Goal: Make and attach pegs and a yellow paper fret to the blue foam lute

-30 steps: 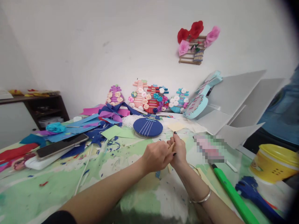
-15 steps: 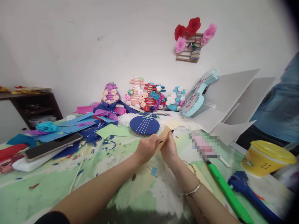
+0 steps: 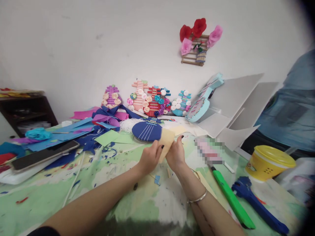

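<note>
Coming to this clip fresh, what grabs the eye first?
At center, the left hand and right hand hold cream paper in front of a blue craft lute. Behind it, flower-trimmed craft lutes line the wall, with red flowers mounted higher up. A yellow lidded bucket stands at right.

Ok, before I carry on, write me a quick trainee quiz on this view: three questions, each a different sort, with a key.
1. What colour is the strung craft piece nearest the left hand? A) red B) dark blue C) purple
2. True or false: the green-handled tool lies to the left of the blue tool in the picture.
3. Fill in: the left hand grips a ____ sheet.

Key: 1 B; 2 true; 3 pale yellow.
</note>
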`<action>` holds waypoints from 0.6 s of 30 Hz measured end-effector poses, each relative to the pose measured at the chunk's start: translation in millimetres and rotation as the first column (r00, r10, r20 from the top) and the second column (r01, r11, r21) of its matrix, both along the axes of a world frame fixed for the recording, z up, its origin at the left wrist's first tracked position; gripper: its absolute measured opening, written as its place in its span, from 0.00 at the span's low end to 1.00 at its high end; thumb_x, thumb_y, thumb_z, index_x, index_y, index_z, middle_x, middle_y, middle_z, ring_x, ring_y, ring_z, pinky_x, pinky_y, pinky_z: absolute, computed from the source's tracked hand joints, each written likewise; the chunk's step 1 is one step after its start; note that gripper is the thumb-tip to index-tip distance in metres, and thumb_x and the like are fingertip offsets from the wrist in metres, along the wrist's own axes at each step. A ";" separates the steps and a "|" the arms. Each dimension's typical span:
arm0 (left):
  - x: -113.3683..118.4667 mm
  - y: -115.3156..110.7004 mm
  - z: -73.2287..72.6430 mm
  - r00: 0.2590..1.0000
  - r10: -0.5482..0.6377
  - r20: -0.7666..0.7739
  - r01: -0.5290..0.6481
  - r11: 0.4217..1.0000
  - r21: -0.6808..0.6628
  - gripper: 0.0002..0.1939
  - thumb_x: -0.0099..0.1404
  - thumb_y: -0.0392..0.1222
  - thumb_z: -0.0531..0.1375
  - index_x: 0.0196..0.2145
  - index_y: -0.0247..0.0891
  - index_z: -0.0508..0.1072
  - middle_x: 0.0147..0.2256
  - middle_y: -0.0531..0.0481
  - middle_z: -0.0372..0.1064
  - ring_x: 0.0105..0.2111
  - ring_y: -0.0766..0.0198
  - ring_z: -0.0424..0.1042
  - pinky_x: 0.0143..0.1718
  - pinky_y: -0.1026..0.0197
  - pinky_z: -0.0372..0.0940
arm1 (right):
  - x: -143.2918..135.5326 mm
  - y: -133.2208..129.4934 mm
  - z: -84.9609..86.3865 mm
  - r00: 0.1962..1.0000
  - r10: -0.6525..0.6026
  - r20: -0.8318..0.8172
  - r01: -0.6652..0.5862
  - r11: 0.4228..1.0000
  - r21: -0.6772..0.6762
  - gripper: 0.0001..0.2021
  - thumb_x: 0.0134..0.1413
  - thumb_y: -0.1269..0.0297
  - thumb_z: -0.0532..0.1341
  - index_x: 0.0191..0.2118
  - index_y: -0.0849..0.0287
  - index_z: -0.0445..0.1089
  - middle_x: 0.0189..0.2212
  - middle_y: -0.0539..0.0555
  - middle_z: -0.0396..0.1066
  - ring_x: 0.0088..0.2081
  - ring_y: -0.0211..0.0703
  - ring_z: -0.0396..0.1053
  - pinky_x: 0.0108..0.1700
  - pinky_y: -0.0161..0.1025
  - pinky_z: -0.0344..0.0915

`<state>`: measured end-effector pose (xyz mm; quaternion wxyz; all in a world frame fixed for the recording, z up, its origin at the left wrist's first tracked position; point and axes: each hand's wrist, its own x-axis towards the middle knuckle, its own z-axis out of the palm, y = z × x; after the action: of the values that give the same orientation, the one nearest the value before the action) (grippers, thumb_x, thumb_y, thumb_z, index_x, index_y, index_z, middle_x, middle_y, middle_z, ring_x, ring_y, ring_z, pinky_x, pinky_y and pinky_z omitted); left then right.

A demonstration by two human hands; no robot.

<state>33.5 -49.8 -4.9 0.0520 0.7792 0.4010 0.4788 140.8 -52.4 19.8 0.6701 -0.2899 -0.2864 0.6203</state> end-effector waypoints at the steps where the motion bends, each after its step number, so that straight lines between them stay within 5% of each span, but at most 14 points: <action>1: -1.0 1.2 0.7 0.999 0.035 0.025 -0.035 0.999 0.011 0.10 0.66 0.44 0.44 0.31 0.39 0.59 0.20 0.52 0.64 0.19 0.64 0.65 0.22 0.64 0.52 | -1.1 1.2 -1.6 0.999 0.035 0.021 -0.035 0.999 -0.014 0.29 0.55 0.42 0.41 0.36 0.59 0.70 0.29 0.55 0.75 0.34 0.45 0.72 0.34 0.39 0.67; 4: -2.2 4.0 0.7 0.995 0.055 0.084 -0.054 0.998 -0.020 0.11 0.66 0.46 0.45 0.33 0.38 0.61 0.20 0.52 0.64 0.20 0.63 0.66 0.23 0.64 0.54 | -4.0 5.8 -9.4 0.997 -0.038 0.073 0.048 0.990 -0.132 0.26 0.55 0.45 0.45 0.34 0.60 0.71 0.25 0.54 0.75 0.31 0.45 0.72 0.32 0.38 0.67; 9: 4.1 4.2 -2.8 0.948 -0.128 0.290 0.194 0.958 -0.211 0.17 0.66 0.49 0.45 0.43 0.36 0.63 0.32 0.45 0.70 0.33 0.59 0.70 0.31 0.61 0.62 | -5.5 6.8 -12.9 0.940 -0.279 0.198 0.313 0.934 -0.170 0.12 0.47 0.57 0.57 0.27 0.61 0.70 0.20 0.51 0.73 0.21 0.42 0.68 0.23 0.35 0.64; 14: 6.9 4.3 -3.1 0.909 -0.154 0.387 0.284 0.909 -0.306 0.19 0.65 0.51 0.45 0.43 0.35 0.64 0.37 0.43 0.71 0.36 0.59 0.70 0.36 0.59 0.63 | -1.8 6.2 -13.1 0.952 -0.245 0.185 0.268 0.957 -0.107 0.11 0.47 0.58 0.55 0.28 0.61 0.69 0.20 0.50 0.73 0.20 0.39 0.67 0.22 0.33 0.63; 18: -2.2 9.4 2.4 0.945 -0.128 0.302 0.211 0.942 -0.260 0.17 0.66 0.49 0.45 0.43 0.36 0.64 0.39 0.43 0.70 0.38 0.59 0.69 0.38 0.59 0.62 | 8.6 17.6 -16.6 0.969 -0.147 0.197 0.159 0.986 -0.044 0.19 0.50 0.49 0.53 0.35 0.61 0.71 0.27 0.53 0.75 0.27 0.40 0.71 0.26 0.33 0.65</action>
<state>31.3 -40.4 -2.5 0.2628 0.7194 0.3859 0.5144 149.4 -34.9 3.2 0.6762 -0.3898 -0.3080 0.5441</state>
